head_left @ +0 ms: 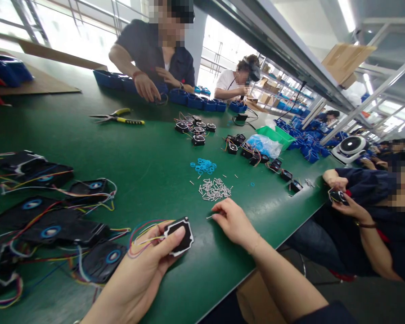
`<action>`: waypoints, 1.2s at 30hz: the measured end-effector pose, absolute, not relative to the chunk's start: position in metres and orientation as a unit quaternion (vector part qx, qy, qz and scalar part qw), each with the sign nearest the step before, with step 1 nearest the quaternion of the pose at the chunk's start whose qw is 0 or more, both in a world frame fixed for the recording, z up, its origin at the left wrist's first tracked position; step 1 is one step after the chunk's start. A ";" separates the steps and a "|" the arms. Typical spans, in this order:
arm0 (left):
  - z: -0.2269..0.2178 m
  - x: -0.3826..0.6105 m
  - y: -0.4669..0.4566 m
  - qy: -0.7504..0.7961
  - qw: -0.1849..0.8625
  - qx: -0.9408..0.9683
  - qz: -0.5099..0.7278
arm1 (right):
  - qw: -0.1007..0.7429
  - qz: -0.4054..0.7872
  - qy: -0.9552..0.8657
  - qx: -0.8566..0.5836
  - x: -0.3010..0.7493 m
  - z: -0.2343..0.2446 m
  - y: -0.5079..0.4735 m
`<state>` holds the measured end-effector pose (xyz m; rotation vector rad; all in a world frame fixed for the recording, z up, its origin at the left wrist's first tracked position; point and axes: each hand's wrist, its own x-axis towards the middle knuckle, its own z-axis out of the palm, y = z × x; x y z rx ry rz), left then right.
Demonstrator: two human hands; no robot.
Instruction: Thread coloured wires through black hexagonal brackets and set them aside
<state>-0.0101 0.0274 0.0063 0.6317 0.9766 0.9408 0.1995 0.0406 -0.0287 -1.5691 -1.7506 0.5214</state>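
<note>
My left hand (pixel 155 258) grips a small black motor-like unit (pixel 182 237) with a white-edged face, thumb pressed on that face. Thin coloured wires (pixel 143 236) trail from the unit over my fingers. To its right, just above the table, my right hand (pixel 234 220) pinches a small metal screw (pixel 209 218) between thumb and fingertips. Beyond that hand lies a loose pile of similar screws (pixel 215 189). Blue rings (pixel 204 165) are heaped a little farther back. More black wired units (pixel 50 231), some with a blue ring in them, spread across the left.
Pliers with yellow-black handles (pixel 116 118) lie at the back left. Black wired units (pixel 198 130) cluster mid-table, and others (pixel 275 165) form a row toward a co-worker's hands (pixel 340 195) at right. A green bin (pixel 278 136) stands behind. Another person's hand (pixel 147 86) is across the table.
</note>
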 end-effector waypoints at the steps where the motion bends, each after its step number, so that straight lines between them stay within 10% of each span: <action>1: 0.006 -0.010 0.028 0.444 0.732 0.280 0.435 | 0.322 0.171 -0.706 -0.608 0.201 -0.032 0.044; 6: 0.001 -0.009 0.030 0.430 0.742 0.269 0.438 | 0.269 0.118 -0.759 -0.582 0.189 -0.026 0.044; 16: -0.003 -0.005 0.025 0.416 0.733 0.236 0.483 | 0.629 0.548 -0.401 -0.378 0.126 -0.035 0.001; 29: -0.002 -0.008 0.023 0.407 0.748 0.252 0.460 | 0.580 0.334 -0.566 -0.481 0.133 -0.033 -0.002; 36: 0.007 -0.009 0.022 0.395 0.764 0.242 0.448 | 0.627 0.559 -0.381 -0.387 0.126 -0.042 -0.012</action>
